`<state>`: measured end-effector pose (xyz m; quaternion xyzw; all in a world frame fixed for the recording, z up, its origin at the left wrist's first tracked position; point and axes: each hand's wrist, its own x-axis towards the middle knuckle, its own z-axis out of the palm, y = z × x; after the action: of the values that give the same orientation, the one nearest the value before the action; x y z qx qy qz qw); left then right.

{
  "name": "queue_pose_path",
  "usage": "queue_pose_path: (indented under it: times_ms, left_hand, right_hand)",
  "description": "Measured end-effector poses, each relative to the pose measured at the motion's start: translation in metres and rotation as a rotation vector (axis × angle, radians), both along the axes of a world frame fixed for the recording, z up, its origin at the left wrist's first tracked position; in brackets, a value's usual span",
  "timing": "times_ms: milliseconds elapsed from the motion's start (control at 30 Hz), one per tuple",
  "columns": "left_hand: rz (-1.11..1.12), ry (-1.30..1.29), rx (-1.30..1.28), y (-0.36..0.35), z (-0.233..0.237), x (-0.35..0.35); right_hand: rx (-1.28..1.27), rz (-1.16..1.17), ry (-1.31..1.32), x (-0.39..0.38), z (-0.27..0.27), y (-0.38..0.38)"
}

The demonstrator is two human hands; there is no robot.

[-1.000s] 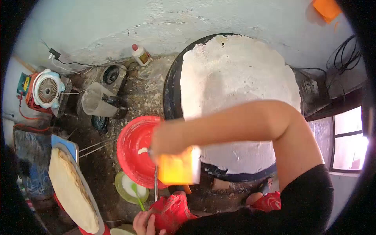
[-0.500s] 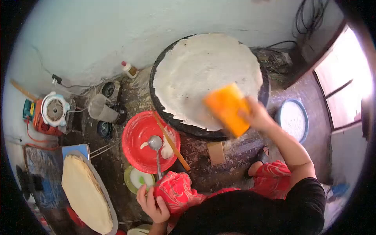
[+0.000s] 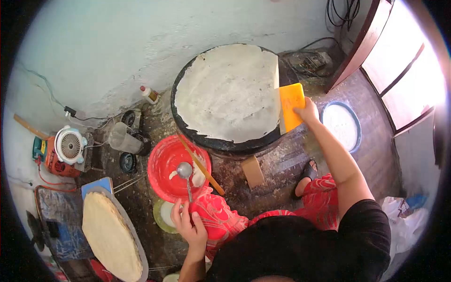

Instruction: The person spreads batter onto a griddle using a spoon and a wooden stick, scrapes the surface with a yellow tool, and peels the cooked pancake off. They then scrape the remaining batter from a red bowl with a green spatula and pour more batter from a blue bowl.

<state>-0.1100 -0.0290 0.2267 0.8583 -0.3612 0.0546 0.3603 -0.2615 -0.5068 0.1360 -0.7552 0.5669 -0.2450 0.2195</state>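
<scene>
My right hand grips a flat orange scraper at the right edge of a large round black griddle. A thin pale crepe covers most of the griddle; its right edge runs straight beside the scraper, with black surface showing beyond. My left hand is by my knee with its fingers apart, close to the handle of a metal ladle. The ladle rests in a red basin holding some white batter. Across the basin's rim lies a wooden stick. A green bowl is partly hidden behind my hand.
A stack of pale flat sheets lies on a tray at the lower left. A small fan and a clear jug stand farther back. Right of the griddle is a blue tub of white stuff. A brown block lies in front.
My right hand has moved the scraper from over the crepe's lower right to the griddle's right edge. The crepe's right side now ends in a straight line. My left hand stays by my knee.
</scene>
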Motion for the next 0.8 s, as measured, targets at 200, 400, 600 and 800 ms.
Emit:
queue_pose_path:
  times_ms: [200, 400, 600, 800]
  left_hand:
    - [-0.057, 0.049, -0.071, -0.006, -0.003, 0.003]
    - [-0.148, 0.119, -0.202, -0.043, 0.008, 0.036]
    - [-0.336, -0.187, -0.055, -0.123, -0.010, 0.095]
    - [-0.472, -0.277, 0.254, -0.175, -0.063, 0.126]
  right_hand:
    - [0.121, -0.171, -0.064, -0.029, -0.022, 0.013]
    - [0.152, 0.055, -0.328, 0.002, -0.022, 0.182]
    - [0.325, 0.348, -0.310, 0.025, 0.023, 0.218]
    - [-0.483, 0.803, 0.125, 0.016, 0.058, 0.198]
